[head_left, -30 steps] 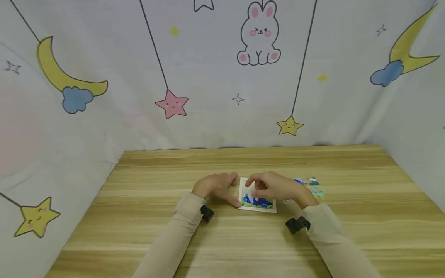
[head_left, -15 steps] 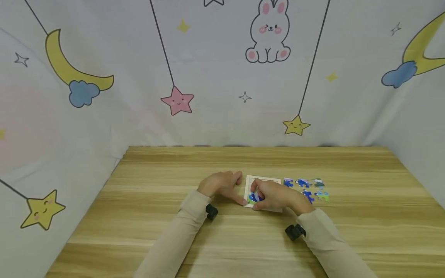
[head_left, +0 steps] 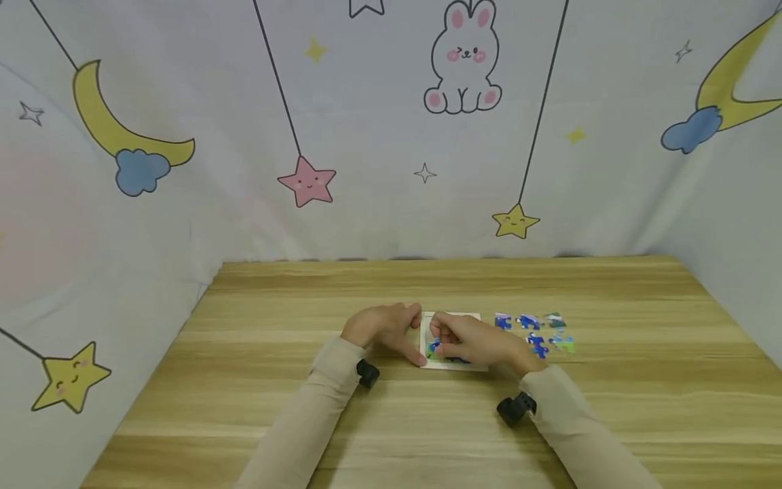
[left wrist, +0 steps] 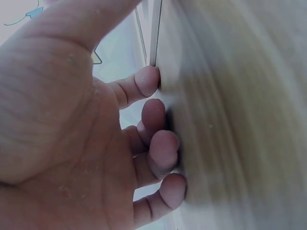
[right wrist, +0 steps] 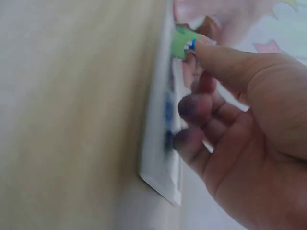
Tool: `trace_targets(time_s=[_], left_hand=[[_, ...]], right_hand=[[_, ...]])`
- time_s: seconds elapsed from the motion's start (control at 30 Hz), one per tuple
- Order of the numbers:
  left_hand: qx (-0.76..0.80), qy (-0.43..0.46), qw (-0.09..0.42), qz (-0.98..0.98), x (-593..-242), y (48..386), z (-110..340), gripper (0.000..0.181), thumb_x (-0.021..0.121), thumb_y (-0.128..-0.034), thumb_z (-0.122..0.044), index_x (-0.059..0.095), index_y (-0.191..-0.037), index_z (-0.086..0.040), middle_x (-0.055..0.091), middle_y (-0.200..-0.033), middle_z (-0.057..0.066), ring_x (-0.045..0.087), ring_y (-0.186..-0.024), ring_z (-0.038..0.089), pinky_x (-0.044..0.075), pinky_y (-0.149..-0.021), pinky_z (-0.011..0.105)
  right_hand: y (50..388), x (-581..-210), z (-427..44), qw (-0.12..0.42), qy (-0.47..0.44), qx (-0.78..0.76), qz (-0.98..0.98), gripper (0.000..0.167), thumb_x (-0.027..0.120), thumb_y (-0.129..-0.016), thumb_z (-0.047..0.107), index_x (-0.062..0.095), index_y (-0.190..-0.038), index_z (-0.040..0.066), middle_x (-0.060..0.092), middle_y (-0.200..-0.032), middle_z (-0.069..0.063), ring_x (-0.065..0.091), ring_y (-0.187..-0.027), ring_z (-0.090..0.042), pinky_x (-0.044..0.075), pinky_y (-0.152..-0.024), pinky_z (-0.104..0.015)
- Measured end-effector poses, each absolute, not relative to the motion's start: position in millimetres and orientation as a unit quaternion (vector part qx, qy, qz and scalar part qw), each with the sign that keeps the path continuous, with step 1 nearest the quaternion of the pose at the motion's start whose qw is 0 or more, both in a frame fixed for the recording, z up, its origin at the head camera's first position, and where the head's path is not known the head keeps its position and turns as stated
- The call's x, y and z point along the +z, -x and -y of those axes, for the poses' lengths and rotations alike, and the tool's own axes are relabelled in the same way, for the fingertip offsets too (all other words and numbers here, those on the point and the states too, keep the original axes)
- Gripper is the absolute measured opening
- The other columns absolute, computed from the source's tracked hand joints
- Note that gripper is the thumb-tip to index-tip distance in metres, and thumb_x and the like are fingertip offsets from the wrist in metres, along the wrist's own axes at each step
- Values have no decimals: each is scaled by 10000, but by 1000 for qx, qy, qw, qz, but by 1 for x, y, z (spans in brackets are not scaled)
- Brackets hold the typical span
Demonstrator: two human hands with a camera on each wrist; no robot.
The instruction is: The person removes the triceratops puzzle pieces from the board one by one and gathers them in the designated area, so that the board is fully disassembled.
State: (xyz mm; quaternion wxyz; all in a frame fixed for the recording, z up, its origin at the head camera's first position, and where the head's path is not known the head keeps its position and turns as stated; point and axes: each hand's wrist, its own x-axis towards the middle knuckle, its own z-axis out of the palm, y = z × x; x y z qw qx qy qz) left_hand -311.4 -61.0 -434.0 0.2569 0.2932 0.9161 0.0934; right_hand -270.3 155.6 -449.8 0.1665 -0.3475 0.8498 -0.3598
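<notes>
A white puzzle frame (head_left: pixel 453 369) lies on the table, with blue and green puzzle pieces partly visible in it under the right hand. My right hand (head_left: pixel 479 341) is over the frame. Its thumb and index finger pinch a green puzzle piece (right wrist: pixel 182 42) with a blue and white patch, tilted at the frame's left part. Beside the frame's left edge rests my left hand (head_left: pixel 387 329), its thumb at the near left corner and its fingers (left wrist: pixel 163 148) loosely bent against the tabletop and frame side. Most of the frame's inside is hidden by the right hand.
Several loose puzzle pieces (head_left: pixel 529 322) lie in two rough rows to the right of the frame. The wooden table (head_left: pixel 427 435) ends at a printed cloth backdrop (head_left: pixel 366 231). Both wrists wear small black cameras (head_left: pixel 516 407).
My right hand has come down toward the frame's near left part and now covers more of the pieces in it. The left hand stays at the frame's edge. The head view has shifted slightly.
</notes>
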Motion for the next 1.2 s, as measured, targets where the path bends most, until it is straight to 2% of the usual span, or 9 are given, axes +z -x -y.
trace_targets(time_s=[0.2,0.33,0.47,0.7,1.0,1.2], left_hand=[[102,-298,256,-914,-435,310,60,603,839,-758,-530,440,-1032,-170,454,-906,-2,435,-783,138,359,-670,272],[107,-303,253,-912,-435,308,60,595,848,-754,-515,441,-1016,-168,439,-882,-8,431,-770,134,352,-657,268],[105,-292,253,-916,-436,307,63,606,849,-749,-519,437,-1015,-163,444,-892,-4,432,-776,136,352,-656,278],[115,-282,256,-917,-438,307,70,611,854,-746,-510,448,-1022,-145,430,-878,3,421,-760,143,338,-650,284],[122,-297,246,-915,-436,308,71,605,846,-753,-512,442,-1013,-144,425,-872,2,415,-755,140,331,-642,278],[118,-309,245,-911,-436,308,67,593,838,-756,-526,436,-993,-160,424,-860,-5,416,-731,135,339,-624,273]], right_hand=[[273,-428,-186,154,326,-382,-851,109,622,-1009,206,586,-988,106,518,-783,26,476,-677,-115,404,-617,-257],[264,-417,-216,142,295,-382,-864,136,601,-1021,219,640,-978,96,554,-789,5,494,-683,-122,417,-597,-262],[250,-421,-239,169,304,-366,-863,172,591,-1026,210,655,-931,82,524,-730,35,466,-633,-70,398,-557,-238],[235,-439,-251,204,299,-334,-870,168,654,-986,217,692,-830,167,558,-715,120,461,-621,-21,389,-557,-210],[233,-433,-251,158,260,-275,-912,108,723,-929,194,707,-824,174,602,-752,108,498,-651,-44,429,-587,-230],[234,-421,-238,115,256,-260,-924,82,727,-927,192,692,-859,162,558,-730,96,480,-650,-71,408,-578,-241]])
